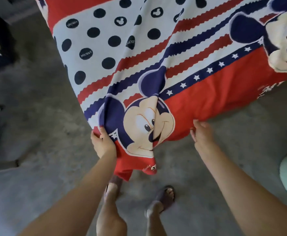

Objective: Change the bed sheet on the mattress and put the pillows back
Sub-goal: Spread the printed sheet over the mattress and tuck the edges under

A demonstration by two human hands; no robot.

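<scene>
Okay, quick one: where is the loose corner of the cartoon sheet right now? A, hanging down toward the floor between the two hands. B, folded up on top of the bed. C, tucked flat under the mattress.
A: the bed sheet corner droops toward the floor between the left hand and right hand, above the feet.

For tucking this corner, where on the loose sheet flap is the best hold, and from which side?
Grip the sheet by its hanging red corner flap, coming from below and the left: it droops free between the left hand and right hand, where a fold bunches the slack.
</scene>
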